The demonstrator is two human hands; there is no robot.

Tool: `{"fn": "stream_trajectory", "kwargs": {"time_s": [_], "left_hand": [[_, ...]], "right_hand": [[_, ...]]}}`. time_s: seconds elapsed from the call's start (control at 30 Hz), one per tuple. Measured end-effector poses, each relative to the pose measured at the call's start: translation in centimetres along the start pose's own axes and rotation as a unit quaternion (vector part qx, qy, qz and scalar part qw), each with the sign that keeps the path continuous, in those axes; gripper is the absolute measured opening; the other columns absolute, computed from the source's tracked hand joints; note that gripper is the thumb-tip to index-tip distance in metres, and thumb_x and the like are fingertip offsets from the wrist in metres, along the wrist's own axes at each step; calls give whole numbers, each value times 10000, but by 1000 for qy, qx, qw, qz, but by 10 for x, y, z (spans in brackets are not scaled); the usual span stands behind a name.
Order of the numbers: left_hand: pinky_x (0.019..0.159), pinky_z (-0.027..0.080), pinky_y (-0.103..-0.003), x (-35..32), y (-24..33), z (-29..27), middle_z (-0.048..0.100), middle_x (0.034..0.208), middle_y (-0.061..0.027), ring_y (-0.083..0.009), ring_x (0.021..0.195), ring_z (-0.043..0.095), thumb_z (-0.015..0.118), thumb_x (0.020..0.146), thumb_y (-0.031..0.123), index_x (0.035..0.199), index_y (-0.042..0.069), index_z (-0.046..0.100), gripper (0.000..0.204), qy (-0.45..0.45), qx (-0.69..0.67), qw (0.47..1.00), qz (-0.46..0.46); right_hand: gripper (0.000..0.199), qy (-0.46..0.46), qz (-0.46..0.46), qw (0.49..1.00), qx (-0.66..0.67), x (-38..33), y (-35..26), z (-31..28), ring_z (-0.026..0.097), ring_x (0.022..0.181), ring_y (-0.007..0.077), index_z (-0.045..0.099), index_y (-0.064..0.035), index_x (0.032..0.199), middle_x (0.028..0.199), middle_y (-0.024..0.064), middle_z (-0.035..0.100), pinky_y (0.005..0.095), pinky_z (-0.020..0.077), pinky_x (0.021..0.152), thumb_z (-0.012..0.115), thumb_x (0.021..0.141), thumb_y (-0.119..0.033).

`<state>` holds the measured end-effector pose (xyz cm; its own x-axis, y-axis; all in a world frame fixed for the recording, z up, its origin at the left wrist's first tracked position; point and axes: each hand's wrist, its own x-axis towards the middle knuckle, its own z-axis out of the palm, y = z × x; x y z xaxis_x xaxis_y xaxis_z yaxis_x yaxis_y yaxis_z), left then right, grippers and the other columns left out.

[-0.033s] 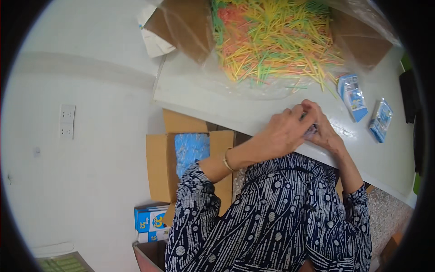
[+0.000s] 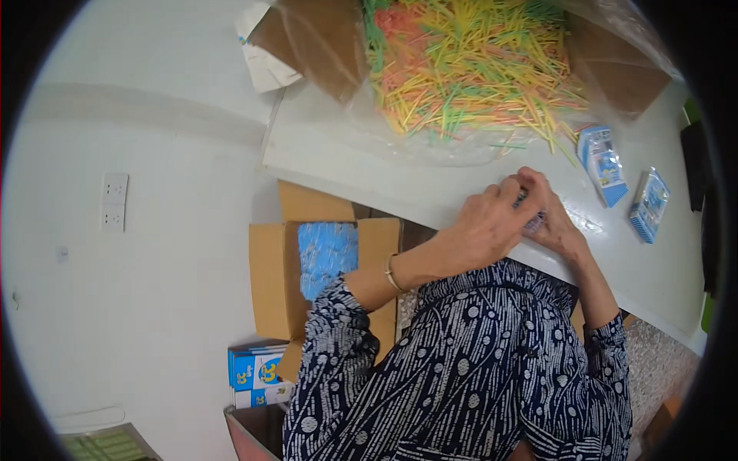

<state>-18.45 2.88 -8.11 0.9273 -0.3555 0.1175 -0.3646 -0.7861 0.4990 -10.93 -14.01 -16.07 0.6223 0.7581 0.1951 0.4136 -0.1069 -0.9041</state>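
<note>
Left hand (image 2: 486,223) and right hand (image 2: 560,228) curl their fingers round perhaps a packet (image 2: 534,223). Straws (image 2: 477,77) lie beyond the fingertips.

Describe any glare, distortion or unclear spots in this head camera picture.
Head view: glare on the glossy white tabletop beside the bare right hand; black, curved fisheye rim cropping the corners; small, shiny object in that hand, too indistinct to identify.

Prob. a small packing wkshp: heap of coloured sticks (image 2: 477,77) on table (image 2: 323,154), open carton (image 2: 269,280) w/ blue packs (image 2: 327,257)
</note>
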Motion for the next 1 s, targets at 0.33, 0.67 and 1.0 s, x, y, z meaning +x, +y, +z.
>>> {"fn": "stream_trajectory", "kwargs": {"time_s": [0.33, 0.67, 1.0], "left_hand": [[658, 498, -318, -181, -79, -78, 632, 805, -130, -213, 704, 619, 723, 796, 253, 1077, 19, 551, 404, 333, -85, 881, -325], [674, 494, -405, -423, -124, 48, 624, 922, -267, -365, 808, 633, 754, 727, 250, 1119, -49, 548, 534, 191, 25, 798, -571], [805, 462, -447, -418, -176, 161, 606, 1036, -274, -425, 948, 581, 717, 779, 245, 1165, -51, 526, 523, 253, 70, 816, -514]], "right_hand": [[1102, 24, -15, 999, -23, 0, 9, 2, 512, 1126, 271, 193, -55, 1442, 1326, 148, 473, 412, 332, 1036, 832, 598, -359], [896, 40, 29, 999, -18, 5, 12, 1, 491, 1142, 257, 255, -58, 1432, 1316, 143, 483, 386, 319, 1043, 742, 687, -159], [950, 66, 5, 997, -49, 6, 14, -10, 525, 1097, 232, 229, -55, 1442, 1292, 147, 505, 385, 343, 1029, 782, 683, -203]]}}
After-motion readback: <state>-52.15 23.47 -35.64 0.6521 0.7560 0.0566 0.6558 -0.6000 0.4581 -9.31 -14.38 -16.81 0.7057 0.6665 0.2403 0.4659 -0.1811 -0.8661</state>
